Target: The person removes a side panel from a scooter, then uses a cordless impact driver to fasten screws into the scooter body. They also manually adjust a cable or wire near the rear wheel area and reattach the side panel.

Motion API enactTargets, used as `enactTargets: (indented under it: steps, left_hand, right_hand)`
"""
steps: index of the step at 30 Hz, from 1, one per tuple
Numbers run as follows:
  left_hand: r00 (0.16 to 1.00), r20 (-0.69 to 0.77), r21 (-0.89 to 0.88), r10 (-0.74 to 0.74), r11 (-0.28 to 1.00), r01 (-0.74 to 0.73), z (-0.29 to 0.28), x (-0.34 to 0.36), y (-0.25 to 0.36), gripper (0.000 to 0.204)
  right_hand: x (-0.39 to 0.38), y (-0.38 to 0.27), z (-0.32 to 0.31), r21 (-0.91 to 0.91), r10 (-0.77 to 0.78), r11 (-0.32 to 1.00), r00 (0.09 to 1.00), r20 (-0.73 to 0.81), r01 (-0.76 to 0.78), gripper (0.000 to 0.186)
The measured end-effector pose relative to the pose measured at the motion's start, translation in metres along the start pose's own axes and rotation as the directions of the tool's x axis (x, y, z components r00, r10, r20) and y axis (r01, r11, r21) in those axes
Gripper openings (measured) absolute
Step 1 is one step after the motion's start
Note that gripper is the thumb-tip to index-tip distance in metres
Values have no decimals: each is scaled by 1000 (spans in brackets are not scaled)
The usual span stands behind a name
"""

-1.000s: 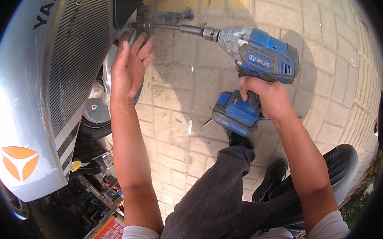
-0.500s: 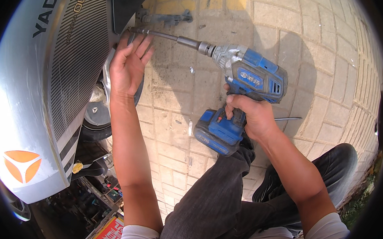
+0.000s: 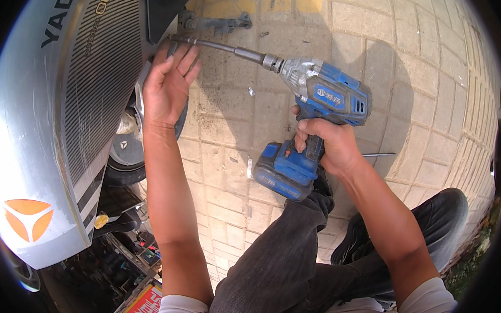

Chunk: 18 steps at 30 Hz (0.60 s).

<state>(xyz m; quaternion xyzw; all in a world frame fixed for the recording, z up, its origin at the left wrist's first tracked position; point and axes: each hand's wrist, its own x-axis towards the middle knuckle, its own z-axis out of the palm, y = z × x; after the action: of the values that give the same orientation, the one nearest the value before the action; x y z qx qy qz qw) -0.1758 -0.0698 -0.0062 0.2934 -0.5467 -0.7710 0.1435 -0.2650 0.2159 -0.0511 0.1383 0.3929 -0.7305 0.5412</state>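
My right hand [image 3: 332, 143] is wrapped round the grip of a blue and grey cordless impact wrench [image 3: 328, 95], its index finger by the trigger and the battery [image 3: 283, 172] low at the left. A long metal extension bit [image 3: 222, 46] runs from the chuck to the lower edge of a silver scooter's body [image 3: 28, 119]. There its tip sits by the fingertips of my left hand [image 3: 170, 83]. That hand is palm up with its fingers stretched out under the panel edge. Exactly what the tip meets is hidden.
A dark stand or footrest part [image 3: 217, 23] juts from under the scooter. Behind my left forearm is a wheel [image 3: 124, 168]. A thin metal rod [image 3: 379, 155] lies on the paving [image 3: 432, 80] beyond my right wrist. My bent knees [image 3: 280, 242] are below, with a red and yellow sign [image 3: 143, 305] at lower left.
The impact wrench's rear and battery have shifted slightly up and to the left with my right hand. My left hand stays in place by the panel edge.
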Motion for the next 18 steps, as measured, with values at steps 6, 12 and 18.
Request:
enactTargets:
  steps: [6, 12, 18]
  left_hand:
    - [1000, 13, 8, 16, 1000, -16, 1, -3, 2, 77]
    - [1000, 7, 3, 28, 1000, -28, 1, -5, 3, 77]
    - [999, -1, 6, 37, 999, -37, 3, -14, 5, 76]
  right_hand:
    - [2, 4, -5, -6, 22, 1000, 1000, 7, -22, 29]
    - [6, 7, -6, -4, -43, 999, 999, 28, 43, 30]
    - [14, 10, -15, 37, 10, 999, 998, 68, -12, 27]
